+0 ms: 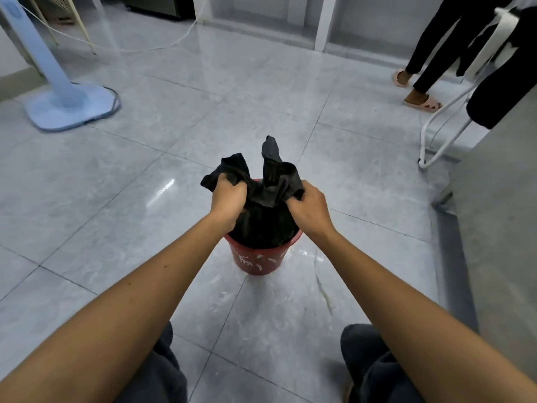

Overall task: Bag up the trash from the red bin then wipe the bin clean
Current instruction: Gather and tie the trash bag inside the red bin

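A small red bin [257, 258] with white animal prints stands on the grey tiled floor in front of me. A black trash bag [266, 219] sits inside it and bulges above the rim. My left hand [228, 200] grips the bag's left flap, bunched in its fingers. My right hand [308, 206] grips the right flap. Both flaps stick up above the bin. The bag's contents are hidden.
A light blue fan stand [69, 103] is at the back left, with a white cord [174, 42] trailing across the floor. A person's legs in sandals [418, 97] stand at the back right beside a white drying rack [441, 135]. A grey cabinet [499, 228] flanks the right.
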